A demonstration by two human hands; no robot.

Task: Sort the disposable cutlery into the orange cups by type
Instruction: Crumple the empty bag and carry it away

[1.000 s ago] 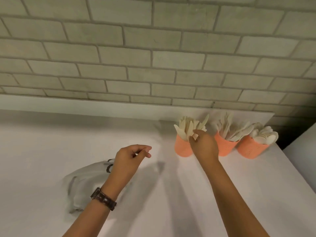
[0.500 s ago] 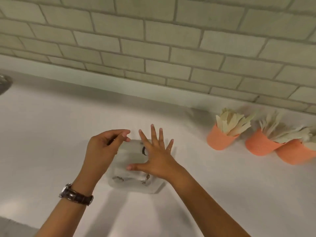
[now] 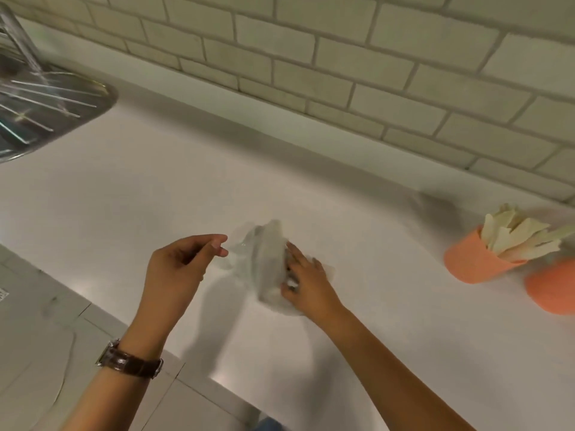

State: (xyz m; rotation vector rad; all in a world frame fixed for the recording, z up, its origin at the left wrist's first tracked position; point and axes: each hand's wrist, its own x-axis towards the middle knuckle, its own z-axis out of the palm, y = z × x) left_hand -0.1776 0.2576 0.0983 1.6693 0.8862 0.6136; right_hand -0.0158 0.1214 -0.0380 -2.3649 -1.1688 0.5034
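Since no loose piece shows anywhere on the white worktop (image 3: pixel 373 244), the sorting looks all but finished. The cutlery (image 3: pixel 516 234) in view is already standing in the nearer orange cup (image 3: pixel 473 265) at the right, against the tiled wall (image 3: pixel 342 73). A second orange cup (image 3: pixel 550 290) just beside it is cut off by the frame edge, so its contents cannot be checked, and no other cup is visible. What seems left is the clear plastic bag (image 3: pixel 267 262), bunched up and blurred in the middle of the worktop. I cannot tell whether anything remains inside it. The right hand (image 3: pixel 308 281) grips it, thumb hooked at its near end and fingers (image 3: pixel 298 256) lying along its right side. The left hand (image 3: pixel 180 269), with a wristwatch (image 3: pixel 130 363) on its arm, hovers just left of the bag. Its fingers (image 3: pixel 214 244) are curled, thumb and forefinger tips together at the film's edge, but whether they pinch it I cannot tell. The cutlery stands handle-down with the broad ends up, fanned and leaning rightward and away, its long axes tilted rather than upright. The bag's long axis runs away from the person. A steel sink (image 3: pixel 46 113) sits at far left.
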